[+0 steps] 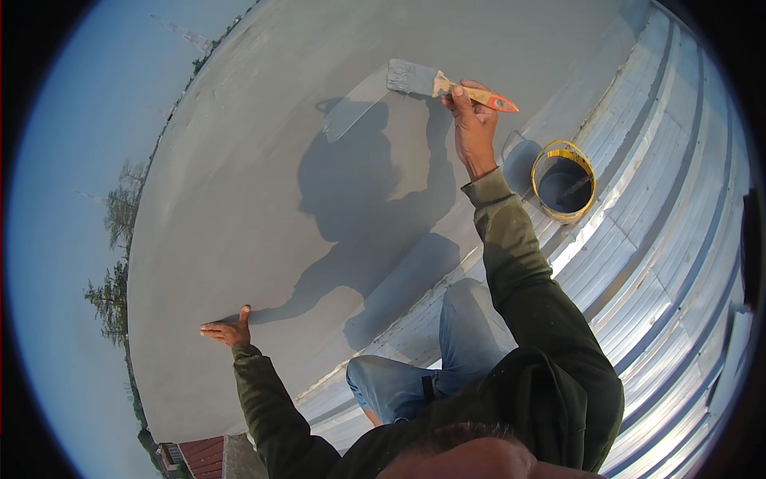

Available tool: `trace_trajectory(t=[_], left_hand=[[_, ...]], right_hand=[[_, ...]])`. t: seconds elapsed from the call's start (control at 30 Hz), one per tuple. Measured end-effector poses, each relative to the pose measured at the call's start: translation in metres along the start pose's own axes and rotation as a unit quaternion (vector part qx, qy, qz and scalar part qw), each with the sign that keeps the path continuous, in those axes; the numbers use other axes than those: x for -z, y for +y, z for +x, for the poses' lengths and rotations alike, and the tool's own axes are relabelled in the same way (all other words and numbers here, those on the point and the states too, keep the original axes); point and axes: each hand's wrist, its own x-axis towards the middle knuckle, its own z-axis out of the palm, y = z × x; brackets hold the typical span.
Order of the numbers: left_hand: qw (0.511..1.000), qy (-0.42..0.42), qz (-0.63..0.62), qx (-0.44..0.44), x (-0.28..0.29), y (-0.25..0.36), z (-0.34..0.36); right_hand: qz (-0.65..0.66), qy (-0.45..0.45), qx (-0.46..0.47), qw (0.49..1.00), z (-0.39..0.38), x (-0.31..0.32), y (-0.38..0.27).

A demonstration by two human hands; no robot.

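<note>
Right hand (476,132) with brush (412,78) at the wall (231,191), upper centre.
It grips the handle (496,101) firmly; the left hand (230,330), flat and holding nothing, is against the wall, lower left. Light strokes overlapping the shiny patch (351,116) should work best; bucket (565,215) upper right.

Matt smooth wall (231,207), shiny metal roofing (666,184), wooden brush handle (485,96)

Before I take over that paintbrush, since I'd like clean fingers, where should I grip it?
I'd take the paintbrush by its reddish handle end, coming from the right: that end juts free past the right hand, while the grey-coated bristles point left.
</note>
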Motion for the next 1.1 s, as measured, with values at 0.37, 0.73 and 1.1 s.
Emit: trace_trajectory(t=[0.37, 0.73, 1.1], left_hand=[[1.0, 0.017, 0.005, -0.017, -0.005, -0.001, -0.003], [1.0, 0.005, 0.015, -0.003, -0.006, 0.002, -0.005], [1.0, 0.005, -0.007, -0.003, -0.007, 0.007, -0.005]], right_hand=[[-0.369, -0.091, 0.372, 0.847, -0.022, -0.048, -0.012], [-0.228, -0.14, 0.232, 0.935, -0.027, -0.048, -0.01], [-0.349, -0.135, 0.391, 0.841, 0.004, -0.045, -0.028]])
